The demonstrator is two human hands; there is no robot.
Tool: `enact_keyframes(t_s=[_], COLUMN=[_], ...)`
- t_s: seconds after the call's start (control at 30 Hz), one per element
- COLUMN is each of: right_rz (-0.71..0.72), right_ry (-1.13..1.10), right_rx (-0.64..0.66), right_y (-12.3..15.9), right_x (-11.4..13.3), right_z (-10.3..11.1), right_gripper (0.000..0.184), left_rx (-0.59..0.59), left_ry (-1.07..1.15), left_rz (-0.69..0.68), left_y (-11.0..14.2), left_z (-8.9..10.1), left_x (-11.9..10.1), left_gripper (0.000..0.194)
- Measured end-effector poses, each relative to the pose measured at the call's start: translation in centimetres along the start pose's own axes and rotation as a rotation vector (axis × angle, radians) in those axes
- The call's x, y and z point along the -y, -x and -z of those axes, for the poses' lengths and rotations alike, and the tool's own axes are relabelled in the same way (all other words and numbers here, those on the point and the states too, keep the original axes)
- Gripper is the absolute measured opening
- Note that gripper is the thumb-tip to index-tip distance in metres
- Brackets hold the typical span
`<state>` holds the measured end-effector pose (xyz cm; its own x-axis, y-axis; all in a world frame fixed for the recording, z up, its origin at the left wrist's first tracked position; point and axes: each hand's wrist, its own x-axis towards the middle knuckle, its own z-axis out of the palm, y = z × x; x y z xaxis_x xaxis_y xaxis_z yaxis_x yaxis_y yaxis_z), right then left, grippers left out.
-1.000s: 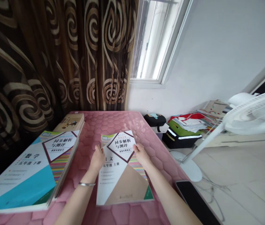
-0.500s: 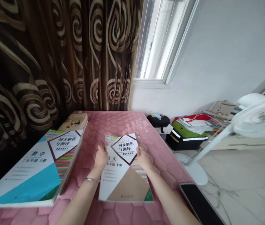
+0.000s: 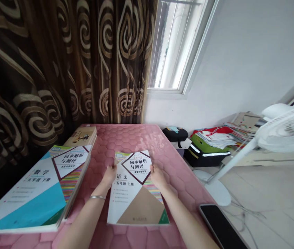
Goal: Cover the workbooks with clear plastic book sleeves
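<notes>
A workbook [image 3: 139, 204] with a white, brown and striped cover lies on the pink quilted surface in front of me, its lettering facing me. My left hand [image 3: 110, 173] is closed on its left edge, with the fingertips mostly hidden. On the opposite edge, my right hand [image 3: 157, 175] grips with curled fingers. A silver bangle [image 3: 98, 197] circles my left wrist. Left of my hands rests a stack of similar books, topped by a workbook with a blue and white cover [image 3: 29, 207].
Behind the stack lie tan-covered books [image 3: 80, 136]. A dark phone-like device [image 3: 223, 224] sits at the right edge of the pink surface [image 3: 126, 135]. Beyond stand a white fan [image 3: 240, 157], a black and green box [image 3: 205, 152] and piled papers. A patterned curtain [image 3: 105, 62] hangs behind.
My left hand has shifted slightly left, from over the cover to the workbook's edge, uncovering more of its lettering. The workbook has moved a little to the left; my right hand still holds its edge.
</notes>
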<state>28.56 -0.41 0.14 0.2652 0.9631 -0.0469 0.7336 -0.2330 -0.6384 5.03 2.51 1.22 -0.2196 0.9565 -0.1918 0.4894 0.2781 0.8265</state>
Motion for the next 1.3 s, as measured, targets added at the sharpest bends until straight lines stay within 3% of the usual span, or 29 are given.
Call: enact_keyframes(t_s=[0.17,0.27,0.33,0.4,0.43,0.53,0.6,0.7,0.83,1.03,1.17,1.3], right_rz=[-0.011,-0.006,0.025,0.063,0.075,0.087,0.089,0.083,0.073,0.069,0.06,0.064], right_ry=[0.028,0.057,0.097,0.141,0.161,0.207,0.224,0.241,0.28,0.28,0.277,0.305], right_rx=[-0.007,-0.019,-0.044,-0.083,-0.098,-0.086,-0.062,-0.052,-0.044,-0.037,-0.027,-0.046], right_y=[0.3,0.6,0.9,1.2,1.3,1.5,1.5,1.5,1.5,1.5,1.4,1.5], right_x=[0.3,0.4,0.5,0.5,0.5,0.5,0.5,0.6,0.9,1.0,1.0,1.0], right_z=[0.1,0.1,0.1,0.1,0.1,0.1,0.2,0.2,0.2,0.1,0.1,-0.1], right_gripper=[0.036,0.036,0.037,0.038,0.039,0.041,0.041,0.041,0.042,0.042,0.043,0.042], left_rx=[-0.071,-0.139,-0.116,0.019,0.072,0.184,0.179,0.093,0.005,0.001,-0.051,0.01], left_ry=[-0.291,-0.409,-0.505,-0.678,-0.69,-0.714,-0.731,-0.734,-0.747,-0.786,-0.801,-0.793], left_rz=[-0.074,-0.143,-0.274,-0.541,-0.604,-0.635,-0.595,-0.532,-0.446,-0.451,-0.488,-0.562], left_y=[1.2,3.0,4.3,5.1,5.3,5.0,4.2,2.6,0.3,-1.5,0.0,5.0], left_z=[0.7,-0.2,-1.9,-4.2,-5.5,-8.8,-9.9,-9.5,-6.9,-4.0,-4.3,-5.6], left_x=[-0.8,-1.6,-2.4,-3.3,-3.8,-4.7,-4.7,-4.1,-2.7,-1.3,-1.5,-0.2], left_gripper=[0.033,0.044,0.049,0.051,0.051,0.053,0.058,0.061,0.061,0.064,0.062,0.062])
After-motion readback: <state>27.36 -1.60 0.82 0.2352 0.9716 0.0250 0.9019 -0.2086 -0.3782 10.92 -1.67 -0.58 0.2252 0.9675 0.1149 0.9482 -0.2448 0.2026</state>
